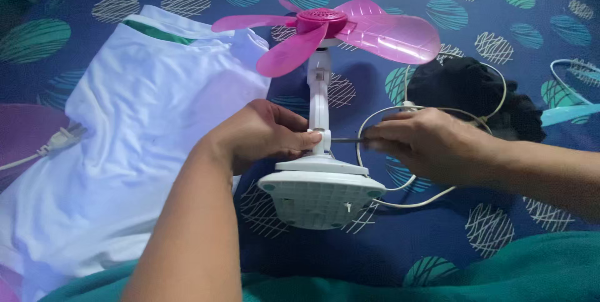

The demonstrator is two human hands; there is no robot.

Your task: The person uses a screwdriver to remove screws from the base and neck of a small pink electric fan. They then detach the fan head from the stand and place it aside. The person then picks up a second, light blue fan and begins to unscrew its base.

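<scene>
A small table fan lies on its back on a patterned blue bedsheet, its white base toward me and its pink blades far from me. My left hand grips the white stem just above the base. In my right hand is a thin metal screwdriver, its tip pointing left into the joint of the stem. The fan's white cord loops behind my right hand.
A white garment with green trim is spread at the left. A black cloth lies at the right, beside a light blue fan guard part. A white plug and cable rest at the far left. Teal fabric covers the near edge.
</scene>
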